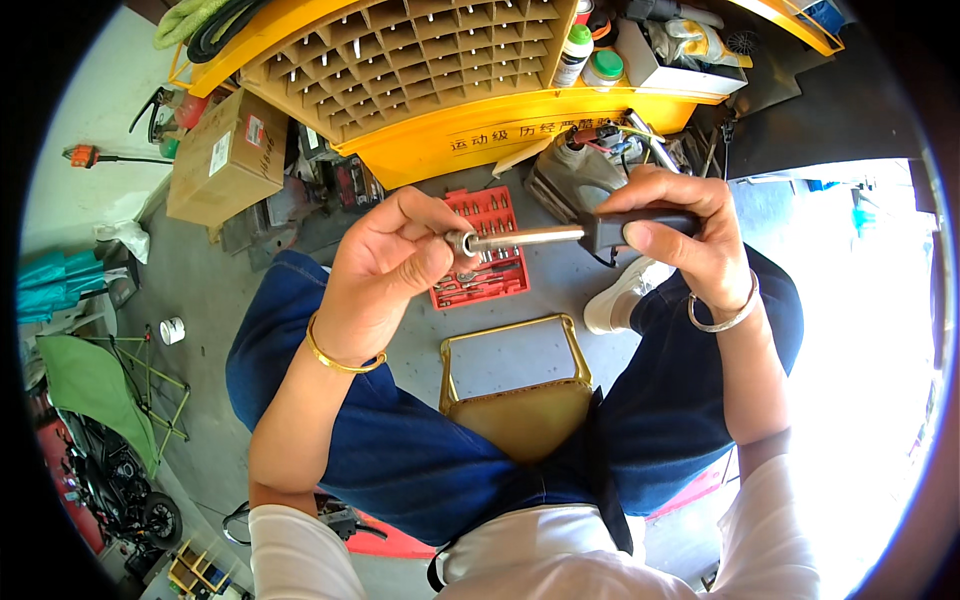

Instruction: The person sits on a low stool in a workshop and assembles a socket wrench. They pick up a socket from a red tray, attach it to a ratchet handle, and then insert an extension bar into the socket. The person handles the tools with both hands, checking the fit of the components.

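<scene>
My right hand (680, 235) is wrapped round the black handle of a socket driver (530, 238), whose metal shaft points left. Between thumb and fingers, my left hand (395, 250) pinches a small metal socket (461, 243) by the shaft's tip. Whether the socket is seated on the tip or only close to it, I cannot tell. Below and behind the driver, a red tool case (515, 275) lies on the floor with rows of sockets and bits in it, partly hidden by my left hand.
A gold-coloured stool or chair frame (515, 405) stands between my knees. Ahead is a yellow cabinet (420, 165) with a cardboard divider grid (410, 70). A grey machine part (570, 175) with wires sits right of the case; a cardboard box (228, 155) stands at the left.
</scene>
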The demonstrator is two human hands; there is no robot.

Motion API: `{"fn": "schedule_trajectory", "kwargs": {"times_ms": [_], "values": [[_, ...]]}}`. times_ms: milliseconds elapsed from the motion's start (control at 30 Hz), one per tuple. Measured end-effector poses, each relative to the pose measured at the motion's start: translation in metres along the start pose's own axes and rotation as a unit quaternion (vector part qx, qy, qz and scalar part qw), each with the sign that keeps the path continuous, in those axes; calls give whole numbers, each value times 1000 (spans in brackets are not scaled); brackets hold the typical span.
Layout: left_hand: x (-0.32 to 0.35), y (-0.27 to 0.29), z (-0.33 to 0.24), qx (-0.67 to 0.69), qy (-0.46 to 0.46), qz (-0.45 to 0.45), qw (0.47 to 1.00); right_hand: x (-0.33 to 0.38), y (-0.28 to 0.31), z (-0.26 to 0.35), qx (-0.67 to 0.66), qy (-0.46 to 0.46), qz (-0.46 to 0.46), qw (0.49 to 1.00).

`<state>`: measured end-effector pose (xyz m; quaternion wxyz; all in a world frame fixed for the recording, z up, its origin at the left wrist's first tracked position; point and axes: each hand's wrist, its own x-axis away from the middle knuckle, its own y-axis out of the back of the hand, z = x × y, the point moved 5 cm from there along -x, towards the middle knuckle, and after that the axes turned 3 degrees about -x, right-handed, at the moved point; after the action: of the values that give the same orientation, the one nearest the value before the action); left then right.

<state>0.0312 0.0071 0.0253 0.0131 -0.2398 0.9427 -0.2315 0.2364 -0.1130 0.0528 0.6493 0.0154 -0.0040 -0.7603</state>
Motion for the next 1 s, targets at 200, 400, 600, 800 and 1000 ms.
{"fn": "schedule_trajectory", "kwargs": {"times_ms": [200, 400, 600, 800, 1000], "values": [[-6, 10, 3, -125, -5, -55, 991, 1, 2, 21, 244, 137, -42, 959], [-13, 18, 7, -194, -32, -78, 977, 8, -10, 30, 392, 253, -52, 883], [-18, 21, 10, -218, -39, -81, 972, 10, -12, 26, 416, 310, -64, 853], [-21, 23, 11, -210, -14, -55, 976, 11, -11, 25, 407, 320, -64, 853], [-20, 24, 13, -211, -26, -48, 976, 10, -9, 22, 378, 261, -60, 886]]}}
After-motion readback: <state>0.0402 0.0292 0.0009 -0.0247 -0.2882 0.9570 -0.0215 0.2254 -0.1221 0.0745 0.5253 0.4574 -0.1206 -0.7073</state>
